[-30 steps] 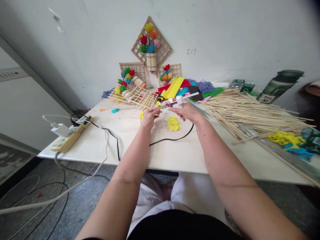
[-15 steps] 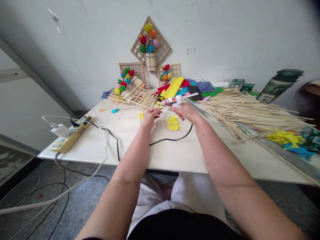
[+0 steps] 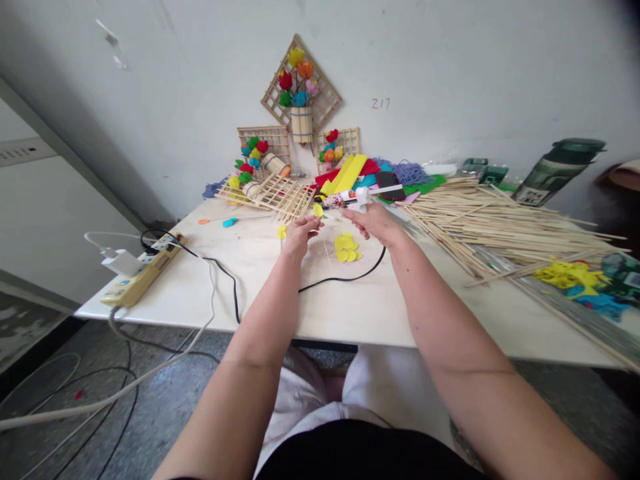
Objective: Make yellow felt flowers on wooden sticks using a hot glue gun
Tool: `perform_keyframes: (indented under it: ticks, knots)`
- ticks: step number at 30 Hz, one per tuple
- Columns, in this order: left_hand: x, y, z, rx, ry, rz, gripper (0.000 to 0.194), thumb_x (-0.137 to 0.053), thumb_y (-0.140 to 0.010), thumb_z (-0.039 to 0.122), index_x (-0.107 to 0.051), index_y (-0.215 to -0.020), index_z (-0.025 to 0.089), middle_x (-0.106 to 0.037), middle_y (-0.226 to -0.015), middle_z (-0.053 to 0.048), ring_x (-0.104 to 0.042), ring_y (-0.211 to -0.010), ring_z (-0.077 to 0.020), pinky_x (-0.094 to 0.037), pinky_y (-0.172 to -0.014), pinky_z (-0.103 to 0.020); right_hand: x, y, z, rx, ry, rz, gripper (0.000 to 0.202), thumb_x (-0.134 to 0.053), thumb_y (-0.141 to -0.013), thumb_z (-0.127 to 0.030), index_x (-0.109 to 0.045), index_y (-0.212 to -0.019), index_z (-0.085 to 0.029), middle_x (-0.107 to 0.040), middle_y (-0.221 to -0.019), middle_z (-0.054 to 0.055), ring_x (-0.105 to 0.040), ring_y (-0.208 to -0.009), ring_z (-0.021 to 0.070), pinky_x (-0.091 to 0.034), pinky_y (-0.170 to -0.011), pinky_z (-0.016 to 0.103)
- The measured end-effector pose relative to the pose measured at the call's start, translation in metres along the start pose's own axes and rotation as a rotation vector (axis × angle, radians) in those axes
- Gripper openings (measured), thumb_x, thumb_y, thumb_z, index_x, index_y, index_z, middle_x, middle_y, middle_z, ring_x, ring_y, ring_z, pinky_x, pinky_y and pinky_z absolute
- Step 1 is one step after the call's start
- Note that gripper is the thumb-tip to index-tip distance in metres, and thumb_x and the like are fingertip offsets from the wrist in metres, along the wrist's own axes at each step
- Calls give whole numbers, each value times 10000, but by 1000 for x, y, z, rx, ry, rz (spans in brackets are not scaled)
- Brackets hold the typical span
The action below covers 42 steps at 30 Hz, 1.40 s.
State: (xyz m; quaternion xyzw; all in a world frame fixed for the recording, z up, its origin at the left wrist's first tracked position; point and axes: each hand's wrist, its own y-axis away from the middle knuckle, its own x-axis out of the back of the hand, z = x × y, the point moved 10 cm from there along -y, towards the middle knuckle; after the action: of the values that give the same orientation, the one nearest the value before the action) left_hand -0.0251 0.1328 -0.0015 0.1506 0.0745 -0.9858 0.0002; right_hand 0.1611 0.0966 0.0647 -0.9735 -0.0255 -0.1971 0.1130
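My right hand (image 3: 374, 223) is closed around a white hot glue gun (image 3: 361, 196), with a glue stick (image 3: 387, 190) jutting from its back. Its nozzle end, speckled red and white, points left. Pinched in my left hand (image 3: 303, 235) is a small yellow felt flower (image 3: 318, 211), just left of the nozzle; a gap shows between the two. Below my hands lies a pile of yellow felt petals (image 3: 346, 247) on the white table (image 3: 270, 293). A second yellow piece (image 3: 282, 231) on a thin stem rests left of my left hand.
Bamboo sticks (image 3: 495, 223) cover the table's right side. Lattice panels with felt flowers (image 3: 280, 193) stand and lie at the back. A power strip (image 3: 143, 273) sits at the left edge, and a black cord (image 3: 345, 279) crosses in front. A dark bottle (image 3: 560, 172) stands far right.
The glue gun has shifted slightly right, away from the yellow flower, which now shows more fully. My left hand has hardly moved.
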Motion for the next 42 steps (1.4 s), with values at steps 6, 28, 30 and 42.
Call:
perform_keyframes:
  ticks: [6,28,30,42]
  knots:
    - [-3,3,2,3,-14,-10,311,-811,-500,364,-662,-689,168,-646,-663,-21,-532,-612,-97,-380,-585,-235,-2,4,-6,2,27,-13,388,-695,-732,-512,-498,-654,-187,-454,-457,-43,-387,-351,77,-336,-342,221]
    - [1,1,3,-13,-5,7,310,-808,-515,368,-661,-703,171,-648,-657,-16,-536,-604,-89,-391,-580,-224,5,11,-13,-43,81,27,356,-681,-762,-435,-482,-603,-186,-434,-420,-45,-405,-362,80,-336,-353,203]
    - [2,1,3,-18,-13,12,299,-802,-525,369,-661,-702,174,-652,-665,-18,-541,-610,-94,-391,-581,-227,4,11,-13,-46,79,23,361,-685,-759,-435,-483,-596,-185,-437,-422,-43,-409,-363,81,-336,-353,206]
    - [5,2,6,-25,-13,30,265,-785,-547,351,-650,-690,173,-641,-667,-12,-545,-615,-91,-389,-595,-227,-2,9,-14,-1,53,-39,299,-696,-750,-438,-535,-721,-188,-450,-455,-57,-387,-346,78,-334,-331,214]
